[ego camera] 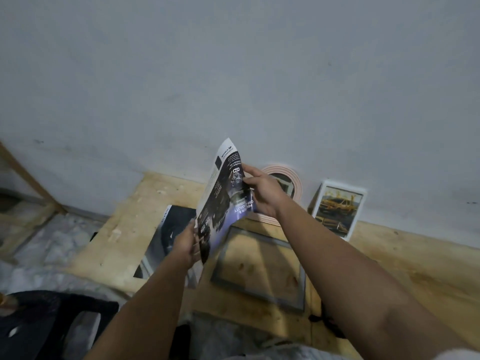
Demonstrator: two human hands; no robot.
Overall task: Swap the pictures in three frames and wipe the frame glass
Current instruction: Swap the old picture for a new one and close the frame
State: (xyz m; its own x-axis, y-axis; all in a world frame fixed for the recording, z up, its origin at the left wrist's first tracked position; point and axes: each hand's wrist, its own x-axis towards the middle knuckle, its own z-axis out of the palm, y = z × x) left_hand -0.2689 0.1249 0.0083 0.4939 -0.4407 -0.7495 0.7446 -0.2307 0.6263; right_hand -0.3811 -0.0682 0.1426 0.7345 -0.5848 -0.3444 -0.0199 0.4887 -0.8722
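I hold a glossy printed page [220, 196], dark with white and purple text, upright above the wooden table [124, 229]. My left hand [185, 246] grips its lower edge and my right hand [262, 192] pinches its right edge. Below it a grey rectangular frame [223, 281] lies flat with bare glass showing the wood. A pink frame with a round opening [297, 183] leans on the wall behind my right hand, partly hidden. A white frame [362, 201] with a yellow car picture stands against the wall at the right.
A dark car picture [168, 229] lies flat on the table left of the page. A black chair [52, 323] stands at the lower left. A wooden beam [28, 178] slants at the far left. The grey wall [233, 74] rises right behind the table.
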